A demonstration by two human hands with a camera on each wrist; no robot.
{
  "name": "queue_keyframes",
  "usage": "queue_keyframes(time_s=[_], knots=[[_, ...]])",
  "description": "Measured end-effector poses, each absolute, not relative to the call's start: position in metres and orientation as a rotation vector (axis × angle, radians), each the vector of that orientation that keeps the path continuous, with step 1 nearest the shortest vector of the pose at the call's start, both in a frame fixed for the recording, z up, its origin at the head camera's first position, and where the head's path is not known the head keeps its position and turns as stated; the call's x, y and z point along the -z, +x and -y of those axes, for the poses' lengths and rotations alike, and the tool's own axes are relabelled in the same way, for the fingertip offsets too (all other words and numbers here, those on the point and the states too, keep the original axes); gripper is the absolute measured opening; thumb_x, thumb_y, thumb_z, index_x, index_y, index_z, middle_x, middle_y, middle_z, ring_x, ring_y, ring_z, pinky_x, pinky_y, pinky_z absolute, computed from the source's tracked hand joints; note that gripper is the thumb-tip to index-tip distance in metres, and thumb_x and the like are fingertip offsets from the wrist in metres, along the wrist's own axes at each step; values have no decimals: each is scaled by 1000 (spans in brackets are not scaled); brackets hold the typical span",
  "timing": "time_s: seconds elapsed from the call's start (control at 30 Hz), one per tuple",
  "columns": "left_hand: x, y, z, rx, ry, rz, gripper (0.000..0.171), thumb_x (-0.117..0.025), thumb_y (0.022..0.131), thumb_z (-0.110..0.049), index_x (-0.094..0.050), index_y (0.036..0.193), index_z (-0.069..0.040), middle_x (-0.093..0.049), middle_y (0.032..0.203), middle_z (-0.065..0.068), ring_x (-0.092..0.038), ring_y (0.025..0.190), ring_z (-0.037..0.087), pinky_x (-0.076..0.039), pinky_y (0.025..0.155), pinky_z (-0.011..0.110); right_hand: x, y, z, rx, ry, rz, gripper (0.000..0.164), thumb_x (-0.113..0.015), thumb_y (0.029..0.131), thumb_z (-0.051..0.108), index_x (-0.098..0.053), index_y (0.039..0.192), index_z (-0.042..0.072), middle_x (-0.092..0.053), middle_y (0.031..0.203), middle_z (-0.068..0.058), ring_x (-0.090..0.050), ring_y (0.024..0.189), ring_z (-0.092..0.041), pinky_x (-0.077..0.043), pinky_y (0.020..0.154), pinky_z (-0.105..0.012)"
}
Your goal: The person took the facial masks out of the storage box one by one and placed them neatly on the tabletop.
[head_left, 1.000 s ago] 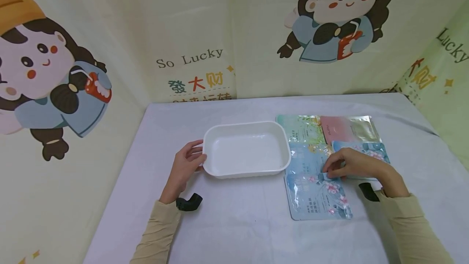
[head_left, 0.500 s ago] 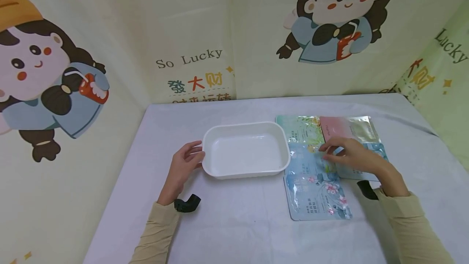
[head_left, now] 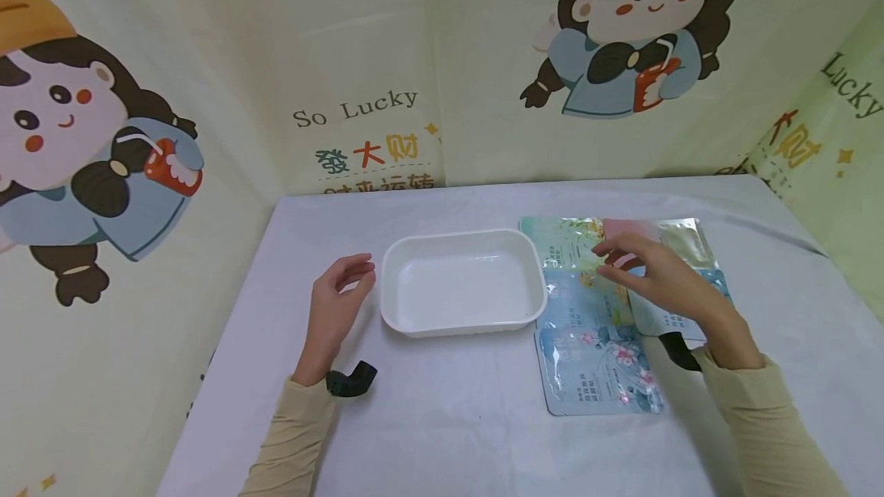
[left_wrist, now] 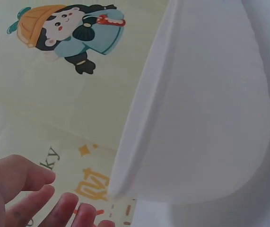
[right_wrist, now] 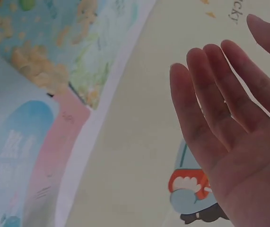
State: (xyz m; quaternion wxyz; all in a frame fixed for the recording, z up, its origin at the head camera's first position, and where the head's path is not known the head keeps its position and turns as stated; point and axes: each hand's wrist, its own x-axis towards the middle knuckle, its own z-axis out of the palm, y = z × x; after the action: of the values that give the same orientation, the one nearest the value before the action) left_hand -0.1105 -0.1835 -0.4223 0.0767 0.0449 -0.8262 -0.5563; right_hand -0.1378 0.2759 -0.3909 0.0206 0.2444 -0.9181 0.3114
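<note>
A white rectangular dish (head_left: pixel 463 282) stands on the table. Left of its short side is my left hand (head_left: pixel 334 309), fingers loosely bent, holding nothing; the left wrist view has its fingertips beside the dish's outer wall (left_wrist: pixel 210 109). My right hand (head_left: pixel 663 278) hovers over flat packets that look like sheet masks, its fingers relaxed and spread in the right wrist view. The packets are a green one (head_left: pixel 562 244), a pink and silver one (head_left: pixel 684 240), and several blue ones, including a flowered packet (head_left: pixel 601 370) at the front. The right hand partly hides the pink and rear-right blue packets.
A white cloth (head_left: pixel 442 420) covers the table. Behind and to the left hangs a pale curtain (head_left: pixel 483 144) with cartoon figures. The packets lie in two columns, right up to the dish's right side. Black wrist mounts (head_left: pixel 352 380) sit at both cuffs.
My left hand has let go of the dish's rim and drawn slightly left. The right hand has lifted away from the front packets and moved farther back, nothing in it.
</note>
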Motion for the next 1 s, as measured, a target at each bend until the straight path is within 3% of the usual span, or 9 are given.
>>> queue_keyframes(time_s=[0.33,0.43,0.63,0.9,1.0], knots=[[410,-108,176,1565,-12,2433,30,-67,95,-16,-65,124,-8,-67,119,9,-64,110,19,-53,91,19,371,-135,-254,-930,742,2802,31,-70,93,18,-62,121,10,-63,117,-7,-62,97,-22,-48,81,-11],[406,-107,173,1523,-71,2421,30,-67,94,-15,-66,123,-8,-67,120,10,-63,110,20,-54,94,29,365,-133,-248,-892,723,2801,33,-69,94,21,-62,124,9,-64,118,-8,-62,99,-24,-51,80,-18],[398,-104,166,1406,-141,2423,31,-68,93,-13,-65,124,-8,-67,123,7,-62,112,18,-53,96,38,358,-132,-234,-871,738,2781,38,-68,94,24,-60,127,8,-62,123,-11,-63,102,-29,-57,81,-49],[393,-102,157,1210,-246,2484,35,-69,93,-15,-64,127,-8,-65,125,6,-59,117,22,-50,99,43,354,-131,-214,-802,771,2780,45,-69,94,29,-57,133,9,-59,132,-12,-64,103,-32,-58,83,-51],[393,-100,154,1130,-261,2531,37,-69,94,-18,-62,129,-10,-64,127,6,-58,120,23,-49,101,44,357,-130,-208,-787,768,2791,49,-70,93,30,-55,135,9,-57,135,-12,-61,111,-31,-56,90,-51]])
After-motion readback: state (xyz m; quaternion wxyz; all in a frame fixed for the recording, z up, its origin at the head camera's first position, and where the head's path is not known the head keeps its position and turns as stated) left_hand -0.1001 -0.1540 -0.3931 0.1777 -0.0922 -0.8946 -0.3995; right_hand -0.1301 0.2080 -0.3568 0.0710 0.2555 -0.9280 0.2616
